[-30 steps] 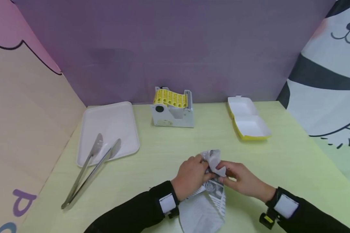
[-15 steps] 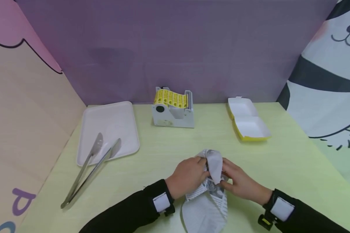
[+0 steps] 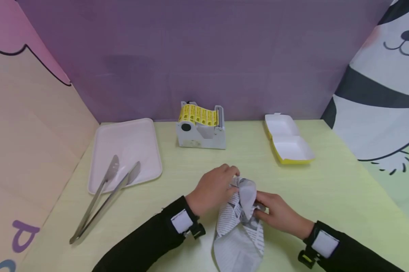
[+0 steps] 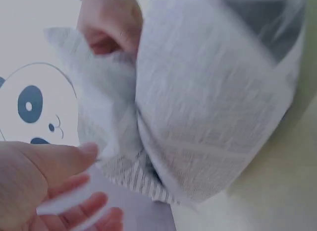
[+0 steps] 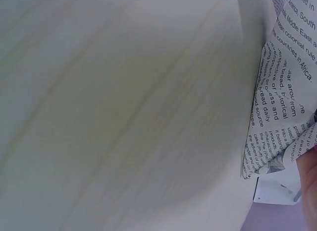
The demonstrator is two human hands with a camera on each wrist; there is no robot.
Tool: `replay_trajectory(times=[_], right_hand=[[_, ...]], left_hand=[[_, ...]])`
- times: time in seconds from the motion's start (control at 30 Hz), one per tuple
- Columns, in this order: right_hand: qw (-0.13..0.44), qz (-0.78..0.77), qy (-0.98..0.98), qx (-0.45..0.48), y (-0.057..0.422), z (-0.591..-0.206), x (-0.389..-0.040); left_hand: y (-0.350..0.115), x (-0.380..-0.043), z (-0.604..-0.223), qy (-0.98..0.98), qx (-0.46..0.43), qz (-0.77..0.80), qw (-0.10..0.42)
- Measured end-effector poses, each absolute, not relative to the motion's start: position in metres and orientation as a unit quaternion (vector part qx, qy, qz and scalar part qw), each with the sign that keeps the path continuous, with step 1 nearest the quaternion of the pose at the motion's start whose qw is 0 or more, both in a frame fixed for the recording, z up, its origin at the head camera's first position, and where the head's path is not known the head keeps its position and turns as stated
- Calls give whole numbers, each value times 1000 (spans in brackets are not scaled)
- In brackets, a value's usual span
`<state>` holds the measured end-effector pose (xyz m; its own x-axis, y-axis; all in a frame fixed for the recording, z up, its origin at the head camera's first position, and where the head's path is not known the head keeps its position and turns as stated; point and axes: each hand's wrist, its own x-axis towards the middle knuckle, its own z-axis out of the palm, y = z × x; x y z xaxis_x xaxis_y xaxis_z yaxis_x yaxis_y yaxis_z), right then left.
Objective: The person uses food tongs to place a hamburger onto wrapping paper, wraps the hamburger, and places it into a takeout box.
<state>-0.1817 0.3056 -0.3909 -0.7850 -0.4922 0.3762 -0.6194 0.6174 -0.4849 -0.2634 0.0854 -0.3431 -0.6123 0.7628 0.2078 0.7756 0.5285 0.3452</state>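
A sheet of newsprint-patterned wrapping paper point(image 3: 236, 247) lies bunched and folded in front of me, its near part spread as a plain pale flap. Anything inside it is hidden. My left hand point(image 3: 212, 189) is at the paper's upper left edge. In the left wrist view, that hand point(image 4: 57, 184) has its fingers apart and loosely bent, the thumb tip right by the crumpled paper point(image 4: 198, 107). On the other side, my right hand point(image 3: 280, 212) pinches the paper's right edge between thumb and fingers. Printed text shows on the paper point(image 5: 282, 87) in the right wrist view.
Steel tongs point(image 3: 94, 211) lean on a white tray point(image 3: 139, 138) at the left. Toward the back stands a label dispenser point(image 3: 201, 134) with a yellow roll. An opened yellow-and-white takeaway box point(image 3: 294, 149) is at the back right. Printed walls border the table.
My left hand has let go of the folded top and moved up and left, fingers loosening. The right hand stays on the paper's right side. The top fold now hangs down over the middle.
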Motion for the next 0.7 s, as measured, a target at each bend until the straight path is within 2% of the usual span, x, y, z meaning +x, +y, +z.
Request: replay_trajectory(times=[0.07, 0.23, 0.33, 0.53, 0.7], right_hand=[[104, 307, -894, 310, 305, -391, -182], [88, 306, -896, 310, 304, -392, -183], [76, 303, -898, 310, 303, -393, -183], [84, 296, -896, 319, 299, -394, -182], [81, 302, -898, 309, 301, -395, -179]], left_hand=[[87, -271, -340, -863, -468, -190, 13], [95, -290, -338, -830, -531, -166, -38], [100, -295, -340, -821, -547, -156, -51], [103, -294, -345, -816, -568, -108, -9], [100, -295, -352, -808, -575, -127, 21]])
